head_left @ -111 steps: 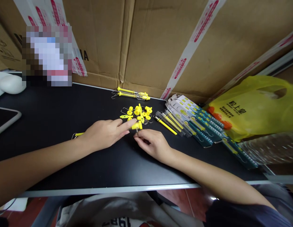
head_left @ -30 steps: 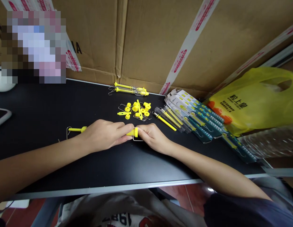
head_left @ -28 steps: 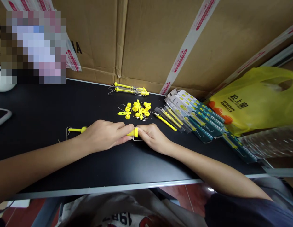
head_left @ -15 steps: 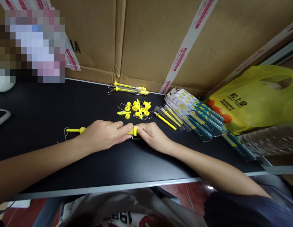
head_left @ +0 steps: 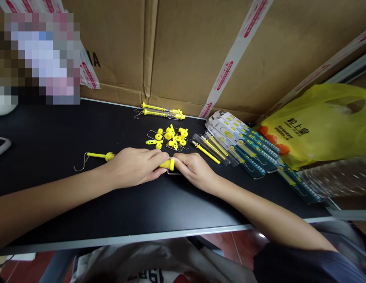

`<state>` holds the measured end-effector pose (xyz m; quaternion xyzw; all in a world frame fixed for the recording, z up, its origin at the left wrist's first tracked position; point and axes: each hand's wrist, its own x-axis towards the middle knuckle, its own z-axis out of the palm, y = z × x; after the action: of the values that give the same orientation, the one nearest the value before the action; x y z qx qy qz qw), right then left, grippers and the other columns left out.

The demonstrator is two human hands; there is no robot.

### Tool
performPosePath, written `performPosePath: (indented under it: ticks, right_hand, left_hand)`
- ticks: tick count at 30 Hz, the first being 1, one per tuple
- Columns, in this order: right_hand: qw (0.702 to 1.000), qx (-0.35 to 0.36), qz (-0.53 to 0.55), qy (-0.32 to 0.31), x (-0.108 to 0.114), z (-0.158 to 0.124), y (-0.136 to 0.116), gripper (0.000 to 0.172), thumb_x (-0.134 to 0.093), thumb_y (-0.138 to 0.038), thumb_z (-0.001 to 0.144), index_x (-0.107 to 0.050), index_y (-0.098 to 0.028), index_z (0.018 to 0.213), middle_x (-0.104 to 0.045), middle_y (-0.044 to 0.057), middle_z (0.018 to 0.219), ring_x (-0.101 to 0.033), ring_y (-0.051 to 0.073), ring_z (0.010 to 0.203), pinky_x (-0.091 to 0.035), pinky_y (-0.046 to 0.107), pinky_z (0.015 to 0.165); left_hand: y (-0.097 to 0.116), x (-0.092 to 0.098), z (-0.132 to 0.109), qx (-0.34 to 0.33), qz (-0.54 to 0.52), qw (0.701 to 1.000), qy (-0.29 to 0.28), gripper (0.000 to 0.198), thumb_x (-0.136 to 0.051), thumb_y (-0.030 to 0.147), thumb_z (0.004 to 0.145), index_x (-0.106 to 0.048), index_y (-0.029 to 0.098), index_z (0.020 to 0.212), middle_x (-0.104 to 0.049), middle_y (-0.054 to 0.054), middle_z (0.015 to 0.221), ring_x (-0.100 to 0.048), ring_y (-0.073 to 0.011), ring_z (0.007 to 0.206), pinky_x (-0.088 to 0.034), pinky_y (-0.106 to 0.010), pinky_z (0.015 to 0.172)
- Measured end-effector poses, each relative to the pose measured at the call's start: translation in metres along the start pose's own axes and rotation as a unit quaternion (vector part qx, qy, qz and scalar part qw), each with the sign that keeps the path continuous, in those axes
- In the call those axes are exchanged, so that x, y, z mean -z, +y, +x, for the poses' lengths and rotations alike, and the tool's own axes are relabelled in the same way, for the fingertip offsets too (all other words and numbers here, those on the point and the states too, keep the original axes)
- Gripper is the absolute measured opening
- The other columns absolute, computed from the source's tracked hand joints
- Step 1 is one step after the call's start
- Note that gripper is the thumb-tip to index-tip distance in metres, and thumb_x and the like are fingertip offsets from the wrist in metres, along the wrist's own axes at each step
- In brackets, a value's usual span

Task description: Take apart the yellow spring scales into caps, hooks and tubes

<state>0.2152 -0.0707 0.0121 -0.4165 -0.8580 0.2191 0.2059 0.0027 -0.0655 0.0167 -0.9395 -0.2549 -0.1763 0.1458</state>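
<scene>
A yellow spring scale (head_left: 167, 163) lies nearly level just above the black tabletop, wrapped by the fingers of my left hand (head_left: 134, 167). From that hand's left side sticks out its yellow rod, ending in a bent wire hook (head_left: 82, 163). My right hand (head_left: 196, 171) is closed at the scale's right end, thumb and finger pinching around the yellow cap, where a wire loop (head_left: 173, 173) shows beneath. Most of the scale's tube is hidden by my left hand. Beyond my hands is a pile of loose yellow parts (head_left: 171, 137) with wire pieces.
Two spring scales (head_left: 162, 112) lie at the back near a cardboard box (head_left: 183, 51). Clear tubes with yellow rods (head_left: 211, 147) lie right of the pile, beside packaged spring scales (head_left: 244, 145). A yellow plastic bag (head_left: 318, 122) stands far right. White-edged devices sit at far left.
The held spring scale has shifted slightly to the right, its cap included. Its hook has swung to a different angle. Both hands keep their grip.
</scene>
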Motion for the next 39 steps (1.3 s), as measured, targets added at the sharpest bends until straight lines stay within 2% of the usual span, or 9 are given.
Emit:
performPosePath:
  ticks: [4, 6, 11, 13, 18, 21, 33, 36, 39]
  right_hand:
    - [0.993, 0.031, 0.087, 0.070, -0.003, -0.004, 0.000, 0.004, -0.040, -0.024, 0.092, -0.039, -0.021, 0.094, -0.049, -0.002, 0.076, -0.046, 0.010, 0.063, -0.037, 0.022, 0.059]
    - [0.988, 0.054, 0.095, 0.107, -0.003, -0.006, 0.001, 0.009, -0.044, -0.025, 0.091, -0.037, -0.021, 0.095, -0.053, 0.002, 0.088, -0.051, 0.012, 0.072, -0.041, 0.022, 0.061]
    - [0.981, 0.142, -0.074, 0.108, -0.004, -0.006, 0.006, 0.008, -0.047, -0.027, 0.091, -0.052, -0.021, 0.088, -0.052, 0.010, 0.114, -0.054, 0.018, 0.095, -0.045, 0.027, 0.072]
    - [0.977, 0.154, -0.098, 0.111, -0.007, -0.005, 0.006, 0.013, -0.044, -0.026, 0.092, -0.056, -0.021, 0.090, -0.052, 0.010, 0.112, -0.054, 0.018, 0.093, -0.046, 0.029, 0.074]
    - [0.973, 0.187, 0.048, 0.125, -0.014, -0.005, -0.002, 0.016, -0.041, -0.024, 0.094, -0.056, -0.019, 0.090, -0.050, 0.009, 0.101, -0.053, 0.017, 0.092, -0.048, 0.031, 0.079]
    - [0.971, 0.181, 0.088, 0.130, -0.017, -0.006, -0.007, 0.016, -0.042, -0.023, 0.094, -0.056, -0.019, 0.089, -0.048, 0.009, 0.103, -0.053, 0.017, 0.092, -0.049, 0.032, 0.078]
    - [0.975, 0.163, 0.045, 0.142, -0.020, -0.008, -0.006, 0.014, -0.042, -0.022, 0.093, -0.052, -0.019, 0.084, -0.048, 0.009, 0.102, -0.051, 0.017, 0.089, -0.045, 0.033, 0.079]
    - [0.974, 0.136, 0.124, 0.131, -0.018, -0.010, -0.008, 0.016, -0.036, -0.025, 0.095, -0.044, -0.020, 0.082, -0.048, 0.007, 0.096, -0.050, 0.016, 0.083, -0.045, 0.032, 0.074]
    - [0.961, 0.080, 0.249, 0.091, -0.015, -0.011, -0.008, 0.007, -0.035, -0.025, 0.096, -0.036, -0.022, 0.090, -0.048, 0.002, 0.087, -0.048, 0.011, 0.067, -0.044, 0.026, 0.063]
  left_hand:
    - [0.000, -0.001, 0.001, 0.037, 0.002, 0.999, 0.027, 0.022, -0.036, 0.031, 0.094, -0.052, 0.016, 0.096, -0.067, 0.000, 0.081, -0.066, -0.0145, 0.070, -0.040, -0.024, 0.052]
    - [0.000, 0.000, 0.002, 0.068, 0.007, 0.997, 0.043, 0.023, -0.037, 0.031, 0.093, -0.052, 0.016, 0.098, -0.068, -0.002, 0.081, -0.066, -0.0159, 0.070, -0.041, -0.024, 0.052]
    - [0.003, 0.004, 0.002, 0.119, 0.009, 0.993, 0.025, 0.028, -0.035, 0.034, 0.093, -0.052, 0.015, 0.106, -0.070, -0.005, 0.089, -0.068, -0.0174, 0.074, -0.044, -0.024, 0.055]
    - [0.005, 0.005, 0.002, 0.121, 0.012, 0.993, 0.012, 0.030, -0.033, 0.034, 0.094, -0.053, 0.015, 0.107, -0.069, -0.006, 0.092, -0.068, -0.0174, 0.076, -0.045, -0.024, 0.055]
    - [0.007, 0.006, 0.000, 0.117, 0.034, 0.992, 0.018, 0.034, -0.027, 0.036, 0.097, -0.054, 0.016, 0.106, -0.069, -0.006, 0.094, -0.068, -0.0165, 0.074, -0.044, -0.023, 0.054]
    - [0.008, 0.007, 0.000, 0.106, 0.041, 0.993, 0.032, 0.034, -0.026, 0.035, 0.098, -0.053, 0.016, 0.108, -0.069, -0.006, 0.095, -0.068, -0.0170, 0.074, -0.044, -0.024, 0.053]
    - [0.004, 0.006, 0.002, 0.123, 0.016, 0.991, -0.042, 0.029, -0.033, 0.034, 0.095, -0.052, 0.017, 0.108, -0.069, -0.004, 0.091, -0.068, -0.0165, 0.072, -0.041, -0.023, 0.050]
    - [0.006, 0.007, 0.001, 0.113, 0.002, 0.993, -0.017, 0.023, -0.037, 0.032, 0.094, -0.051, 0.017, 0.105, -0.069, -0.002, 0.083, -0.067, -0.0167, 0.067, -0.038, -0.023, 0.047]
    - [0.010, 0.007, -0.001, 0.087, -0.005, 0.996, 0.006, 0.019, -0.039, 0.032, 0.094, -0.051, 0.017, 0.096, -0.067, 0.000, 0.077, -0.066, -0.0150, 0.064, -0.036, -0.023, 0.046]
